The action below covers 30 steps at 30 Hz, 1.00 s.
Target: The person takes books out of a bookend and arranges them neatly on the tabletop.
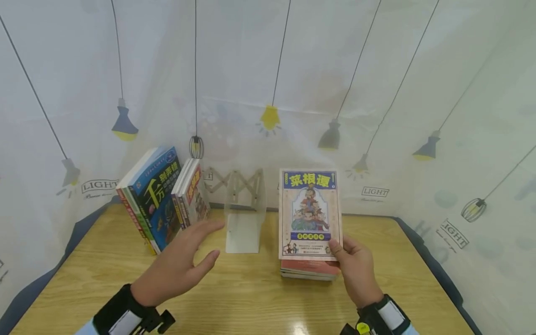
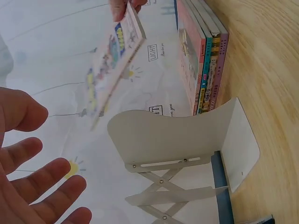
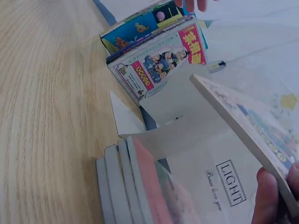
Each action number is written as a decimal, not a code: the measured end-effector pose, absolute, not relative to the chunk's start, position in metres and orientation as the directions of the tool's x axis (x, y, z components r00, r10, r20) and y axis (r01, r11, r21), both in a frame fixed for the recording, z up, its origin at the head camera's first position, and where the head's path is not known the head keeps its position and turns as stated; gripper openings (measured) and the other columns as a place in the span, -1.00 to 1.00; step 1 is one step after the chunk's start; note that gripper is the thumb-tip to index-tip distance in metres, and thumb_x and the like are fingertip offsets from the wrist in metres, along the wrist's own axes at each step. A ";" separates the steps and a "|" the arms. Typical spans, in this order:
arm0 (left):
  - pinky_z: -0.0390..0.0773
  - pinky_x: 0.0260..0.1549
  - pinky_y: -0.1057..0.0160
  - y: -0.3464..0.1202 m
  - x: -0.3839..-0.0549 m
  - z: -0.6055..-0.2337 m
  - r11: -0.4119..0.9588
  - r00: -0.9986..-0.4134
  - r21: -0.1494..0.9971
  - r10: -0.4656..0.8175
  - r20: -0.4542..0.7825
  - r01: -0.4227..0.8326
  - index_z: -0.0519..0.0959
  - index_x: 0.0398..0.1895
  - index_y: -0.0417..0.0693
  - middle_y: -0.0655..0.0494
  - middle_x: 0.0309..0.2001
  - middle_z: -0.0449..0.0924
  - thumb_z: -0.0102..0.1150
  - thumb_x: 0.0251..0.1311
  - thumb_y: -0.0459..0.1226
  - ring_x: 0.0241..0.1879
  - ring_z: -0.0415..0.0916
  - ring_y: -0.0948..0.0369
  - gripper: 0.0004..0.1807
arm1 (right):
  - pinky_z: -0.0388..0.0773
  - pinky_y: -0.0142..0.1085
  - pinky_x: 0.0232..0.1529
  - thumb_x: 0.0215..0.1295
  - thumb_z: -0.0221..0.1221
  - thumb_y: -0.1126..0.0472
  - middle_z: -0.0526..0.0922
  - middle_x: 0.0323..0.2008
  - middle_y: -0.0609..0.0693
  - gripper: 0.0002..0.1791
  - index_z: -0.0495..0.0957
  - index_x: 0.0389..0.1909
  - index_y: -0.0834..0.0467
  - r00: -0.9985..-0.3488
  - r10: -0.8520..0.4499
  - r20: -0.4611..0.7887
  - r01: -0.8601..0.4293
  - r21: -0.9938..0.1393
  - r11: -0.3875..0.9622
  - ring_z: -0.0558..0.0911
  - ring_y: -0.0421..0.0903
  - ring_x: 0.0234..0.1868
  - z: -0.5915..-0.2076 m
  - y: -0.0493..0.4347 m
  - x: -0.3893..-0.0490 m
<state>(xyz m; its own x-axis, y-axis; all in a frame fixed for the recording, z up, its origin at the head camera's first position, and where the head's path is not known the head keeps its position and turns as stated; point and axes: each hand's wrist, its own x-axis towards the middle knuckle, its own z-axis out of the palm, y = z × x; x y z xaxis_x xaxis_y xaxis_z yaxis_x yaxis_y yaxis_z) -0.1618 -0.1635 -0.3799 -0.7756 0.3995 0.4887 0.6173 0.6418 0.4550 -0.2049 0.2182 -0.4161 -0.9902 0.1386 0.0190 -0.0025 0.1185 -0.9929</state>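
My right hand (image 1: pixel 359 270) pinches the lower right corner of a paperback book (image 1: pixel 310 211) with a blue and yellow title, holding it tilted above a stack of books (image 1: pixel 309 271). The thumb lies on its front cover. My left hand (image 1: pixel 180 263) hovers over the table with fingers spread and nothing in them. Just beyond it stands a white expandable bookend (image 1: pixel 243 232), its crossed metal struts showing in the left wrist view. Left of the bookend, smaller books (image 1: pixel 191 193) and larger, taller books (image 1: pixel 157 195) lean upright.
The wooden table (image 1: pixel 234 302) backs onto a pale curtain (image 1: pixel 377 70) printed with hanging lamps. A dark blue edge (image 1: pixel 444 274) runs along the table's right side. In the right wrist view, several stacked books (image 3: pixel 124 182) sit close below the held book.
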 end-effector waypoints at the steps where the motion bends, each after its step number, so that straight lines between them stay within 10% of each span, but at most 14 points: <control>1: 0.47 0.22 -0.14 -0.164 -0.162 -0.380 0.646 -0.779 0.453 0.401 0.483 0.614 0.32 0.45 0.08 0.09 0.35 0.42 0.19 0.40 -0.20 0.36 0.36 0.04 -0.42 | 0.71 -0.32 -0.22 0.46 0.16 0.08 0.72 0.01 0.08 -0.55 0.52 0.27 0.20 -0.989 0.147 0.001 0.016 -0.994 0.110 0.75 -0.16 -0.15 -0.419 0.220 -0.207; 22: 0.50 0.19 -0.13 -0.166 -0.160 -0.387 0.677 -0.802 0.450 0.389 0.454 0.583 0.36 0.43 0.06 0.10 0.32 0.47 0.16 0.43 -0.14 0.33 0.42 0.05 -0.46 | 0.69 -0.37 -0.26 0.50 0.12 0.13 0.70 -0.14 0.17 -0.47 0.41 0.27 0.46 -0.969 0.131 -0.208 0.227 -0.963 0.148 0.69 -0.17 -0.27 -0.458 0.234 -0.230; 30: 0.51 0.18 -0.12 -0.165 -0.162 -0.389 0.673 -0.793 0.438 0.405 0.456 0.596 0.36 0.43 0.10 0.12 0.32 0.47 0.15 0.43 -0.11 0.32 0.43 0.07 -0.46 | 0.67 -0.35 -0.35 0.44 0.20 0.04 0.71 -0.16 0.17 -0.40 0.45 0.25 0.46 -0.973 0.155 -0.170 0.216 -0.908 0.360 0.66 -0.19 -0.31 -0.457 0.237 -0.228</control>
<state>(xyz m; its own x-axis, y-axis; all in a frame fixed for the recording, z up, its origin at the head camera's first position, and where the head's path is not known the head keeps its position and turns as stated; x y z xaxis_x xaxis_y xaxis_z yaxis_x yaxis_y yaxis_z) -0.1623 -0.1646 -0.3892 -0.7926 0.4049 0.4560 0.5959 0.6729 0.4383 -0.2283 0.2366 -0.4569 -0.9732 0.1550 -0.1696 0.2155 0.3605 -0.9075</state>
